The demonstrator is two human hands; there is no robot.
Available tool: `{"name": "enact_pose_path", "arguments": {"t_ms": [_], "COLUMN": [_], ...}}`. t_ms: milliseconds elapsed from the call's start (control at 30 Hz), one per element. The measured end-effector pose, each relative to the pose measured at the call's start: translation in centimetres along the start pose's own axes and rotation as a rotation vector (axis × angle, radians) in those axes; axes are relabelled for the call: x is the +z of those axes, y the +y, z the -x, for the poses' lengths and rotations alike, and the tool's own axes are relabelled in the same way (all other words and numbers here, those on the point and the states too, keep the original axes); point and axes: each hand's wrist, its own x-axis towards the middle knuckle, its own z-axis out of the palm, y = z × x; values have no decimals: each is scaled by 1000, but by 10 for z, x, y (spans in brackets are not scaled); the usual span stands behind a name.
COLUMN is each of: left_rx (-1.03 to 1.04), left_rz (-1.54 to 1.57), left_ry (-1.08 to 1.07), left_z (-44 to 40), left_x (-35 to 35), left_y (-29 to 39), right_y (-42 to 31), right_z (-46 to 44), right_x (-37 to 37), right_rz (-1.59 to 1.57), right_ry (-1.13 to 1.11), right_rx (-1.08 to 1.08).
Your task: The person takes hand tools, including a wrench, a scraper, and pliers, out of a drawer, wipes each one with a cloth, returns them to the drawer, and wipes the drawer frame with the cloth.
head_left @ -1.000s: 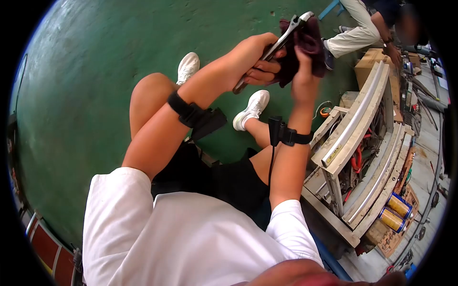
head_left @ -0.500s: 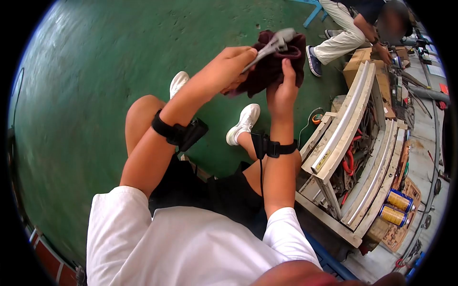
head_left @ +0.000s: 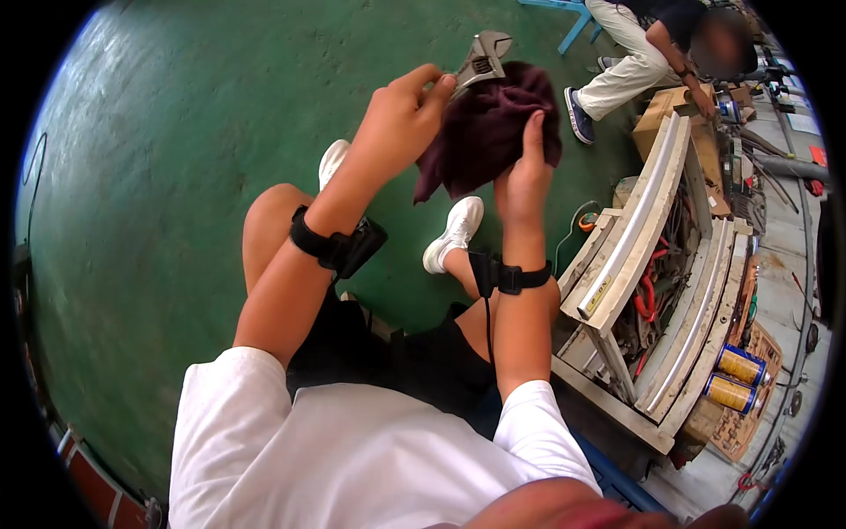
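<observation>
My left hand (head_left: 407, 116) is closed around the handle of a silver adjustable wrench (head_left: 485, 60), whose jaw end points up and to the right. Most of the handle is hidden by the fingers. A dark maroon cloth (head_left: 483, 132) is bunched in my right hand (head_left: 526, 172), the thumb lying over its front and the other fingers behind it. The wrench head is at the cloth's upper left edge; whether they touch I cannot tell. Both hands are held out above the green floor.
On the right stands a pale metal rack (head_left: 630, 238) full of tools, including red-handled pliers (head_left: 648, 298). Two yellow-blue cans (head_left: 738, 364) stand beyond it. Another person (head_left: 634, 62) crouches at upper right by a cardboard box (head_left: 656, 119), near a blue stool (head_left: 577, 22).
My left hand has moved left and slightly up, bringing the wrench head from over the cloth to its upper left edge. The cloth now hangs lower and more spread on its left side.
</observation>
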Motion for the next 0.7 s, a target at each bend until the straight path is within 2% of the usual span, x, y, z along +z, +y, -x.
{"name": "enact_pose_path", "arguments": {"t_ms": [33, 100, 133, 167, 233, 300, 367, 400, 433, 500, 533, 600, 667, 700], "left_rx": [-2, 58, 56, 77, 85, 90, 89, 89, 81, 248, 248, 355, 347, 337], "left_rz": [-1, -171, -172, -151, -138, -147, -257, -359, -363, -535, -534, -646, -664, -678], "left_ry": [0, -113, -117, -122, -128, -85, -45, -10, -11, -15, -23, 22, -4, -21], "left_z": [2, 5, 6, 8, 11, 10, 12, 12, 13, 11, 12, 12, 11, 11], "left_x": [-1, -1, 1, 4, 7, 5, 4, 3, 2, 2, 2, -1, -4, -5], "left_y": [1, 7, 8, 7, 6, 6, 7, 7, 5, -1, -1, 0, 6, 7], "right_y": [-1, -4, -5, -3, -1, 1, -8, -13, -17, -29, -39, -37, -30, -26], "right_z": [-1, -3, -6, -7, -5, -2, -9, -7, -5, -4, -1, -7, -14, -17], "right_x": [-2, -3, 7, 6, 7, 10, -1, 0, -5, -17, -16, -25, -30, -32], "right_rz": [-1, 186, 283, 281, 569, 468, 762, 731, 728, 994, 1061, 1058, 1048, 968], "right_ry": [1, -33, -47, -42, -75, -34, -166, -129, -129, -302, -341, -331, -328, -206], "right_rx": [2, -157, -346, -341, -451, -437, -471, -368, -359, -455, -415, -448, -482, -467]}}
